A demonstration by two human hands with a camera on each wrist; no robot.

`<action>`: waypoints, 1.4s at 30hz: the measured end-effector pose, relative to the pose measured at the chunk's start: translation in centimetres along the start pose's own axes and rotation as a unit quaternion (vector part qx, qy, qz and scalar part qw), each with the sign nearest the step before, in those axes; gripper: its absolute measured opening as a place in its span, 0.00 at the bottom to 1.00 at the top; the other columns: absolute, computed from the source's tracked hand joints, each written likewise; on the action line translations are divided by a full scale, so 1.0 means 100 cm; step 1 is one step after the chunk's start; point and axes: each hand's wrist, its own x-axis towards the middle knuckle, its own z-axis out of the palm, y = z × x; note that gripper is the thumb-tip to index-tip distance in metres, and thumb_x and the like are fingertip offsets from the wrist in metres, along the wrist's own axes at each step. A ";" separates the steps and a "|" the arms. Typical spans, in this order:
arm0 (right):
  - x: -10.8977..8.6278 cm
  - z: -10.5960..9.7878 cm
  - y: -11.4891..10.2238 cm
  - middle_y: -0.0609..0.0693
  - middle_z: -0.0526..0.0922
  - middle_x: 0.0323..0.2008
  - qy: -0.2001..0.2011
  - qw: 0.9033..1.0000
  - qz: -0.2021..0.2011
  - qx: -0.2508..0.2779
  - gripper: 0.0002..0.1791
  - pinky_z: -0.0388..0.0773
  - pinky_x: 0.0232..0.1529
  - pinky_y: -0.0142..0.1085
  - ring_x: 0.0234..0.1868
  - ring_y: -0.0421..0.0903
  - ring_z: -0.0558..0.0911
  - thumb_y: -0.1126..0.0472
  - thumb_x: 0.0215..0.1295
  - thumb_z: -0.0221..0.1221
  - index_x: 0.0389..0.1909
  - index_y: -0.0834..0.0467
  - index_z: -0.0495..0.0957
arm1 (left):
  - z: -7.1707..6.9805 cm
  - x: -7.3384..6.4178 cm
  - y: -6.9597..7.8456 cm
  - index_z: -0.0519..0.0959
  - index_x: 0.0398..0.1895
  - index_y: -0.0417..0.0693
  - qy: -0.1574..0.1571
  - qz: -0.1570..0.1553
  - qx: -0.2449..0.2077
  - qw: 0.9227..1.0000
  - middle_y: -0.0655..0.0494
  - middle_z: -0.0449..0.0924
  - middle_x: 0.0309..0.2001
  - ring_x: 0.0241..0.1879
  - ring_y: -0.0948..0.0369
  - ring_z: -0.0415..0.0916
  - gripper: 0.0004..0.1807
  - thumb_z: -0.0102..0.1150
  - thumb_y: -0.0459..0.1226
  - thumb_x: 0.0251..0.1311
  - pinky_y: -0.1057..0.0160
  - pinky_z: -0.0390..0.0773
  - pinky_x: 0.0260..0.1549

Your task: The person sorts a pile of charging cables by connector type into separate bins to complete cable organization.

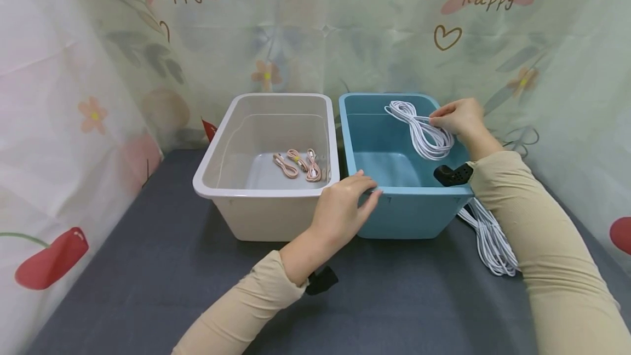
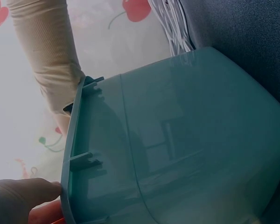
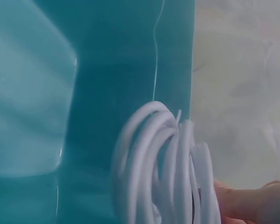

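My right hand [image 1: 460, 119] pinches a coiled bundle of white cable [image 1: 428, 138] over the blue plastic bin [image 1: 404, 215], near its right rim. The right wrist view shows the cable loops [image 3: 144, 158] close up, hanging inside the bin's walls. My left hand [image 1: 342, 204] grips the bin's front rim near its left corner. In the left wrist view the thumb [image 2: 39, 191] lies against that rim, and the other fingers are partly hidden behind it.
A beige bin [image 1: 271, 212] stands left of the blue one, with several small bundles of pinkish cable [image 1: 313, 166] on its floor. More white cable [image 1: 493, 242] lies on the dark tabletop [image 1: 148, 289] to the right. A patterned curtain [image 1: 305, 26] hangs behind.
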 end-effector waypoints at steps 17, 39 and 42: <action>0.003 -0.001 0.006 0.67 0.75 0.51 -0.050 0.998 -0.012 -0.039 0.19 0.77 0.40 0.43 0.45 0.57 0.77 0.59 0.63 0.56 0.50 0.67 0.77 | 0.000 0.000 -0.001 0.84 0.35 0.46 0.001 0.001 0.002 1.000 0.56 0.87 0.36 0.52 0.59 0.80 0.07 0.61 0.39 0.58 0.65 0.81 0.44; -0.020 -0.041 0.013 0.30 0.79 0.30 -0.137 0.986 -0.053 0.079 0.37 0.80 0.39 0.22 0.32 0.25 0.80 0.44 0.60 0.58 0.62 0.66 0.66 | 0.001 -0.001 0.000 0.85 0.36 0.47 -0.001 -0.004 0.006 1.000 0.57 0.87 0.37 0.52 0.60 0.80 0.08 0.60 0.39 0.58 0.65 0.81 0.46; -0.027 -0.048 0.018 0.26 0.78 0.28 -0.150 0.982 -0.062 0.093 0.37 0.79 0.39 0.21 0.33 0.24 0.80 0.44 0.60 0.58 0.63 0.65 0.65 | 0.001 -0.001 0.000 0.85 0.36 0.46 -0.002 -0.005 0.004 1.000 0.56 0.87 0.37 0.52 0.60 0.79 0.08 0.60 0.39 0.58 0.64 0.81 0.46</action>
